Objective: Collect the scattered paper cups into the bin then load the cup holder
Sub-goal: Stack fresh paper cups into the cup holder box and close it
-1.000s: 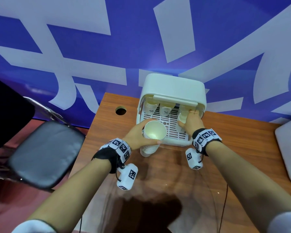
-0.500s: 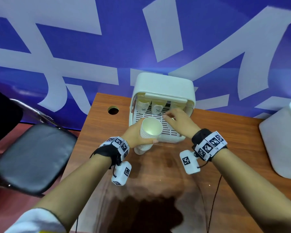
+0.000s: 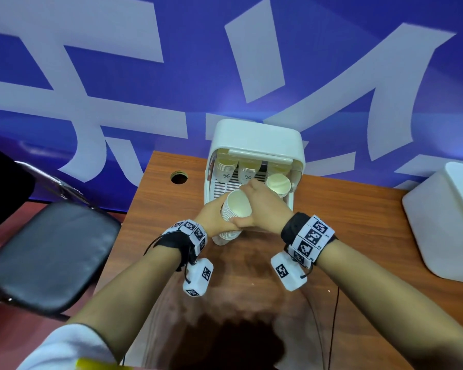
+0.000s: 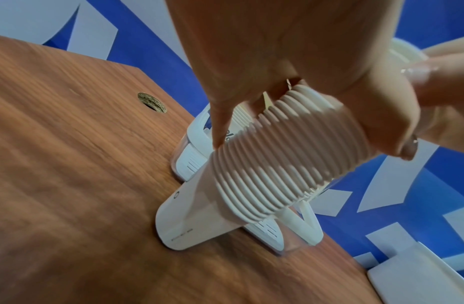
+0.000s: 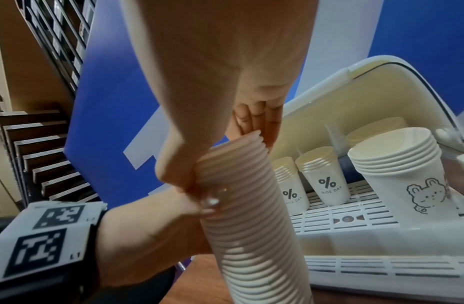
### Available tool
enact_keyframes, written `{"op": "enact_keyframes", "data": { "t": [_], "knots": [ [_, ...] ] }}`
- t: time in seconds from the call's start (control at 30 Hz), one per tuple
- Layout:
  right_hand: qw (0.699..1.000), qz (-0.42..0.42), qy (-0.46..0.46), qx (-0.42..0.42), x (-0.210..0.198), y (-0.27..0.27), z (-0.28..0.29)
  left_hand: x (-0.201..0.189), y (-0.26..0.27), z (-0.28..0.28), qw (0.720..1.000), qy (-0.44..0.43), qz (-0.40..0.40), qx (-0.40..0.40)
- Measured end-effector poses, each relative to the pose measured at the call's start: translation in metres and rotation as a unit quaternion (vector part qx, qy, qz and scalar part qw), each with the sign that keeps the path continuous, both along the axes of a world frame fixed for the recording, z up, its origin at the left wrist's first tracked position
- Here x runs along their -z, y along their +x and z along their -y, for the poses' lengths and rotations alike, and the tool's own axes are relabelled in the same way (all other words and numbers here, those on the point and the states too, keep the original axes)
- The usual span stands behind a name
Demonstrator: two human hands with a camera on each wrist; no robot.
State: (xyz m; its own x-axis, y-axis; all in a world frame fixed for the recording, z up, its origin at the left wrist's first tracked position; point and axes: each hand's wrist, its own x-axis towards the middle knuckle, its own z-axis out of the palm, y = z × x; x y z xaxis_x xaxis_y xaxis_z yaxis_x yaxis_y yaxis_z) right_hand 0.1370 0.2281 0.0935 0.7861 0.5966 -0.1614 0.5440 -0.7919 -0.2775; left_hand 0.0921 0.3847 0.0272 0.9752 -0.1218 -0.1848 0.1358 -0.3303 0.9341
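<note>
My left hand (image 3: pixel 211 217) grips a tall stack of nested white paper cups (image 3: pixel 235 212), tilted just in front of the white cup holder (image 3: pixel 257 145) on the wooden desk. My right hand (image 3: pixel 262 209) closes on the top of that stack, thumb on the near side and fingers (image 5: pixel 254 120) on the far side. In the left wrist view the ribbed stack (image 4: pixel 277 160) runs through my left hand's fingers. Inside the holder stand two cup stacks with a % mark (image 5: pixel 327 181) and a short stack with a bunny drawing (image 5: pixel 407 174) at the right.
A white bin (image 3: pixel 444 217) sits at the desk's right edge. A black chair (image 3: pixel 46 255) stands to the left of the desk. A round cable hole (image 3: pixel 179 178) lies left of the holder. A blue and white banner wall rises close behind.
My right hand left the holder's right side, where a short cup stack now stands, and came back to grip the top of the stack in my left hand.
</note>
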Motion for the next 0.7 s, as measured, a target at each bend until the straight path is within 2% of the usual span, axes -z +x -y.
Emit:
{"op": "enact_keyframes", "data": {
  "t": [0.2, 0.4, 0.5, 0.57, 0.7],
  "knots": [
    [0.999, -0.009, 0.026, -0.034, -0.002, 0.003, 0.003, 0.003, -0.002, -0.002, 1.0, -0.015, -0.008, 0.0],
    [0.994, -0.021, 0.045, -0.102, -0.018, 0.009, 0.012, 0.001, -0.002, -0.007, 0.999, 0.002, -0.018, 0.036],
    [0.991, -0.024, 0.123, -0.042, -0.044, 0.014, 0.025, 0.003, -0.001, -0.01, 1.0, -0.005, -0.015, 0.017],
    [0.986, 0.003, 0.166, 0.012, -0.056, 0.018, 0.037, 0.006, -0.001, -0.013, 1.0, -0.01, -0.011, 0.004],
    [0.98, 0.046, 0.174, 0.089, -0.051, 0.022, 0.054, 0.013, -0.001, -0.019, 1.0, -0.001, -0.001, -0.015]
  ]
}}
